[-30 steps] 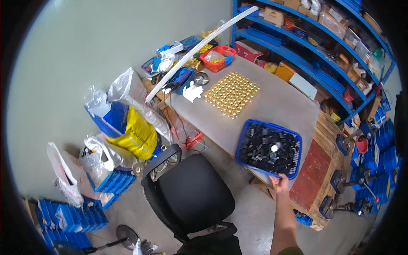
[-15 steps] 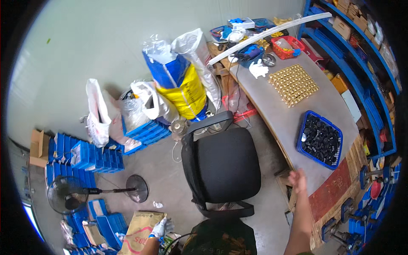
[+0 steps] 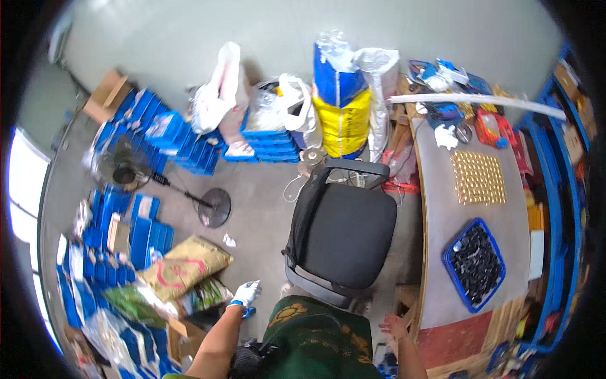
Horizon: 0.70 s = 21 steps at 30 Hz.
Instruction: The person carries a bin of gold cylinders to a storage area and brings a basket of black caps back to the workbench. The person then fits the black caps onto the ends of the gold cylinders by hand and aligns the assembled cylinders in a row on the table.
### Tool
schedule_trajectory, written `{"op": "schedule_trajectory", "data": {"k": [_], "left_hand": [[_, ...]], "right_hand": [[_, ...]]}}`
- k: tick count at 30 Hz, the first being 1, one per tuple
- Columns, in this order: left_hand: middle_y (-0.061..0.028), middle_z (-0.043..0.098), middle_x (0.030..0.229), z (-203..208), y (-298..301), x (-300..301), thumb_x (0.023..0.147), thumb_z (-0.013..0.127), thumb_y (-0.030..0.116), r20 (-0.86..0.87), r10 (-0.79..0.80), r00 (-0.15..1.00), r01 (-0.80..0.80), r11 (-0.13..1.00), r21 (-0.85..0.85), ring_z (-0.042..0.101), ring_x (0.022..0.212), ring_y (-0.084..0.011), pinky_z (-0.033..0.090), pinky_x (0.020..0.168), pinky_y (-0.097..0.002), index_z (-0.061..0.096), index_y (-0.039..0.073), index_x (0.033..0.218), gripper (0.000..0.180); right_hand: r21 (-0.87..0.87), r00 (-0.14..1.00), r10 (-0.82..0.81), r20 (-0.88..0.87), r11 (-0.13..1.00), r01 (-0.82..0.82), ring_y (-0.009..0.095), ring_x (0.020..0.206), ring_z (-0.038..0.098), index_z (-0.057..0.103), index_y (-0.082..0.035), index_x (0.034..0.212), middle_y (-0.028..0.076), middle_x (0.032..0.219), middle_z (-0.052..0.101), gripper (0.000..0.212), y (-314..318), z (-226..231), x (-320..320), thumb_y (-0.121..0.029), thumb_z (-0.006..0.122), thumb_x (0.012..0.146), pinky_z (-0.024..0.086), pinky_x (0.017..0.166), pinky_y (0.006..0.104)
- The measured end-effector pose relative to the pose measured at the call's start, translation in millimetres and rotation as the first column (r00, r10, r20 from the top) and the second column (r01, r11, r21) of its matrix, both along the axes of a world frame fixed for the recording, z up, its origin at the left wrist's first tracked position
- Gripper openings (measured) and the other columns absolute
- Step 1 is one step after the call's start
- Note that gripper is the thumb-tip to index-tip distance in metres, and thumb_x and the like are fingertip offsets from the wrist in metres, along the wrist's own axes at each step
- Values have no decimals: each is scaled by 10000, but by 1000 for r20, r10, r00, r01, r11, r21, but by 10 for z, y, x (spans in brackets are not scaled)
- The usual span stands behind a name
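Note:
My left hand (image 3: 246, 293) wears a white glove and has a blue band at the wrist. It hangs over the floor beside the brown paper sack (image 3: 184, 268), apart from it, with nothing visible in its fingers. Bare and slightly spread, the fingers of my right hand (image 3: 394, 327) are close to the near left edge of the grey-topped table (image 3: 435, 265); nothing shows in them. On that table are a blue basket (image 3: 447, 265) full of small black parts and a block of brass-coloured parts (image 3: 480, 178) in rows.
A black office chair (image 3: 350, 235) stands in front of me, left of the table. Further left is a standing fan (image 3: 216, 207) among stacked blue bins (image 3: 151, 235). Large sacks (image 3: 343, 123) line the wall. Blue shelving (image 3: 548, 164) runs along the right.
My view has swung left, so the table and chair appear further right and more of the left floor shows. My right hand has dropped lower beside the table edge.

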<state>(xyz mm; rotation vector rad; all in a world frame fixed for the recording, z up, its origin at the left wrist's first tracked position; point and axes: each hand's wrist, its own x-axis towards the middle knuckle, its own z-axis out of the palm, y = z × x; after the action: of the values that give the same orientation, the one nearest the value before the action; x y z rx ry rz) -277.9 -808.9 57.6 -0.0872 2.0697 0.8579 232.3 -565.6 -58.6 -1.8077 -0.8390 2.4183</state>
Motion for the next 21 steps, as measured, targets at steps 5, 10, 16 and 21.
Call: {"op": "schedule_trajectory", "data": {"k": [5, 10, 16, 21], "left_hand": [[-130, 688, 1021, 263, -123, 1266, 911, 546, 491, 86, -611, 787, 613, 758, -223, 611, 924, -258, 458, 905, -367, 621, 14, 1189, 557], [-130, 681, 996, 203, -707, 1716, 911, 520, 481, -53, -227, 973, 223, 972, -70, 611, 903, -241, 463, 845, -347, 645, 18, 1105, 517], [-61, 680, 861, -196, -1590, 2150, 924, 508, 456, -31, 55, 998, -58, 992, -108, 584, 763, -163, 473, 729, -313, 668, 25, 984, 464], [-89, 696, 1006, -360, -2068, 2799, 934, 505, 447, 115, 191, 975, -184, 980, -71, 641, 851, -190, 499, 707, -340, 645, 34, 1095, 464]], "right_hand": [[70, 977, 187, 105, 978, -194, 328, 794, 636, 520, -40, 1156, 136, 931, 616, 386, 686, 154, 926, -351, 525, 928, 512, 638, 445], [266, 985, 108, 138, 954, -142, 253, 834, 647, 567, -97, 1063, 70, 925, 594, 197, 1170, 843, 812, -241, 541, 931, 539, 740, 423], [398, 909, 141, -392, 917, 29, 292, 1049, 623, 463, 16, 1285, 134, 1027, 603, 464, 1021, 2543, -380, -340, 473, 986, 516, 879, 403], [563, 146, 563, -813, 825, -43, 424, 1344, 348, 296, 25, 1431, 220, 1428, 410, 732, 366, 4547, -996, -548, 317, 976, 249, 1124, 521]]}}
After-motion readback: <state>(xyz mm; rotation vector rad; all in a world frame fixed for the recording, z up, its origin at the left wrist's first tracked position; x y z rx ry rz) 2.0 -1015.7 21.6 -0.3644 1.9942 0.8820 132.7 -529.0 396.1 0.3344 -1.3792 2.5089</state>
